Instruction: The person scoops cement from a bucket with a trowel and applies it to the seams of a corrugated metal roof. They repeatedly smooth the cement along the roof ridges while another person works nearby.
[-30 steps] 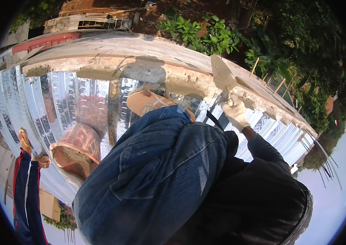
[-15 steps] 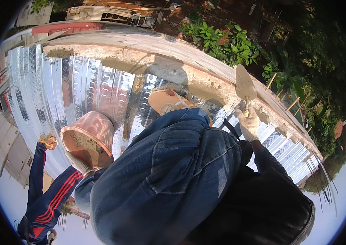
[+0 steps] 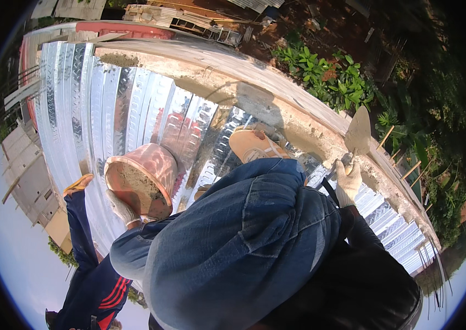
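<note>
A trowel with a grey, mortar-stained blade is in my right hand, the gloved fingers closed round its handle and the blade pointing away from me. It is held up over the concrete edge. On my left, a reddish-pink bucket lies tilted toward me, with grey mortar inside. My gloved left hand grips its lower side near the rim; part of that hand is hidden behind the bucket. My shoe rests on the decking between the two hands.
Shiny ribbed metal decking spreads beneath me. A rough concrete edge curves along its far side, with wooden stakes and green plants beyond. At left stands another person in striped dark trousers. Thin rods stick out at right.
My view has swung, so most of the scene sits farther right in the picture. The bucket and trowel stay in my hands. The other person's foot has shifted.
</note>
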`<control>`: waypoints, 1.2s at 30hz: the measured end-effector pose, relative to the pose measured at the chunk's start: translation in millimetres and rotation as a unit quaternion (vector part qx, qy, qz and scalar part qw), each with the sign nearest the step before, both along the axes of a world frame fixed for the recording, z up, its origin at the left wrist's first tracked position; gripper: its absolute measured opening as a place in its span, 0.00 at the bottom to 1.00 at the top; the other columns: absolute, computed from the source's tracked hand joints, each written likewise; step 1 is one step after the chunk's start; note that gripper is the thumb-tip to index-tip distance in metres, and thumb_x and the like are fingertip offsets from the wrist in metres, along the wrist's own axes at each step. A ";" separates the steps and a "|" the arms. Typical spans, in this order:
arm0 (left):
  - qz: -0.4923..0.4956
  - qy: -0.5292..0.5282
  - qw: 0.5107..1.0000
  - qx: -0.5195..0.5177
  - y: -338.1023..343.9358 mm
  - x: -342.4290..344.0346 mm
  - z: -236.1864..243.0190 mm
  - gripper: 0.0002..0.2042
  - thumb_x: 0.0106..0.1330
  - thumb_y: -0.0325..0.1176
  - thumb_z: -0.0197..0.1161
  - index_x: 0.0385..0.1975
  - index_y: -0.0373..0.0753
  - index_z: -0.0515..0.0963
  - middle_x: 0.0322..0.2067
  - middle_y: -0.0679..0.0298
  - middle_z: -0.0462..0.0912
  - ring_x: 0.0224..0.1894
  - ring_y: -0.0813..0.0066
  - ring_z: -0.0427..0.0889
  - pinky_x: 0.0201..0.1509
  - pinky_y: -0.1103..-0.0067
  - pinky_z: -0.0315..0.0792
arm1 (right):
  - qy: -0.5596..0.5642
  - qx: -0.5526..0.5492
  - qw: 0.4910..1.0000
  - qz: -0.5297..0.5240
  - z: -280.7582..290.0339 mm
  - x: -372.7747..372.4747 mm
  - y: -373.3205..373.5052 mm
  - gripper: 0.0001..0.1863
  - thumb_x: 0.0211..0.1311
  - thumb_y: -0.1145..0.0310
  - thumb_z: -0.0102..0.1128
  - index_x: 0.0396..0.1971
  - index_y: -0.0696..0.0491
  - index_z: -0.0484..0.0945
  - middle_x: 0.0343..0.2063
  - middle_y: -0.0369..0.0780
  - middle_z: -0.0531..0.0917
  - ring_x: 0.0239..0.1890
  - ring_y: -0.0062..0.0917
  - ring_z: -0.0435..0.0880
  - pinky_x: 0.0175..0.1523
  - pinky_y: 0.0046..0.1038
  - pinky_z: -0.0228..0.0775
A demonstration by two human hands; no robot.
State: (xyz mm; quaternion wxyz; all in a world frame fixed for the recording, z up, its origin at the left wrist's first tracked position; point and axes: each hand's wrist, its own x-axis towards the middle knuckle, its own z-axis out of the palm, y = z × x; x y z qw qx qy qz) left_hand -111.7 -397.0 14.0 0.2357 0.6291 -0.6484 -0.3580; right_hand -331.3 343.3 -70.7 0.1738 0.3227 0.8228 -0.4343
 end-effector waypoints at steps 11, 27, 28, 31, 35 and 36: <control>-0.074 -0.154 0.973 -0.153 72.8 -58.7 26.3 0.24 0.82 0.51 0.62 0.37 0.31 0.84 0.32 0.59 0.87 0.36 0.71 0.80 0.45 0.69 0.76 | 0.047 0.150 0.982 0.103 4.2 -29.1 3.3 0.20 0.70 0.57 0.75 0.46 0.57 0.80 0.32 0.45 0.84 0.35 0.31 0.80 0.47 0.36 0.77; -0.348 -0.065 0.862 0.364 39.8 -76.3 213.0 0.28 0.83 0.59 0.56 0.31 0.39 0.84 0.22 0.65 0.86 0.24 0.77 0.89 0.27 0.79 0.83 | 0.343 -0.399 0.842 0.118 322.7 -245.2 -384.1 0.21 0.83 0.61 0.59 0.63 0.61 0.77 0.37 0.32 0.74 0.31 0.15 0.68 0.39 0.22 0.62; -0.360 -0.023 0.844 0.398 46.3 -78.8 220.5 0.26 0.83 0.57 0.58 0.33 0.38 0.85 0.24 0.64 0.87 0.24 0.77 0.88 0.24 0.79 0.82 | 0.322 -0.453 0.825 0.100 342.2 -233.8 -410.9 0.19 0.84 0.63 0.57 0.64 0.60 0.76 0.37 0.32 0.73 0.31 0.15 0.67 0.38 0.23 0.62; -0.351 0.095 0.834 0.415 83.0 -98.2 187.6 0.21 0.79 0.51 0.61 0.35 0.38 0.86 0.26 0.62 0.87 0.27 0.72 0.89 0.31 0.76 0.84 | 0.214 -0.557 0.783 0.173 369.9 -205.7 -462.3 0.20 0.86 0.64 0.48 0.67 0.60 0.74 0.38 0.33 0.71 0.30 0.16 0.67 0.36 0.21 0.63; -0.297 0.211 0.837 0.408 130.7 -136.2 144.4 0.24 0.78 0.55 0.61 0.36 0.37 0.85 0.28 0.63 0.87 0.25 0.70 0.86 0.27 0.75 0.79 | 0.150 -0.563 0.748 0.320 370.9 -149.9 -511.4 0.22 0.87 0.62 0.47 0.69 0.59 0.72 0.37 0.32 0.69 0.29 0.15 0.65 0.34 0.20 0.62; -0.276 0.217 0.854 0.383 146.6 -127.6 130.3 0.25 0.77 0.58 0.61 0.37 0.36 0.85 0.29 0.64 0.87 0.25 0.71 0.85 0.27 0.75 0.77 | 0.112 -0.583 0.724 0.351 351.9 -132.8 -527.9 0.21 0.87 0.62 0.48 0.69 0.59 0.72 0.35 0.32 0.69 0.29 0.14 0.66 0.34 0.20 0.62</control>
